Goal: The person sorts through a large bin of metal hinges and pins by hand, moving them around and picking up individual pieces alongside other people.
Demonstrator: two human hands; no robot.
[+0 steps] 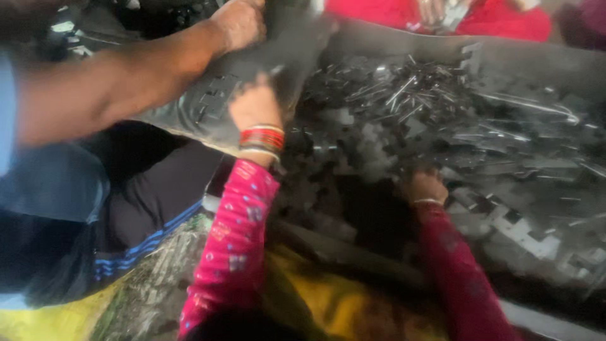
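Where the pile of small metal parts (pixel 442 120) spreads across the dark sheet (pixel 505 57), we reach in with both arms in pink patterned sleeves.

Item, left hand (pixel 255 107): wrist ringed with red and white bangles (pixel 262 139), fingers pressed up against the grey sack (pixel 221 107). It seems to brace the sack from beneath so the mouth tips toward the pile; we cannot tell whether the fingers close on the cloth.

Item, right hand (pixel 426 186): sunk among the parts at the near edge of the heap, fingers hidden, so its grip cannot be told. It sits low, likely to rake or gather pieces.

Item, another person's hand (pixel 240 25): bare arm coming in from the left, clutching the sack's upper edge, apparently sharing the weight.

Item, red cloth (pixel 492 19): at the far edge, beyond the sheet.

Item, yellow cloth (pixel 341 303): in our lap, between the sleeves.
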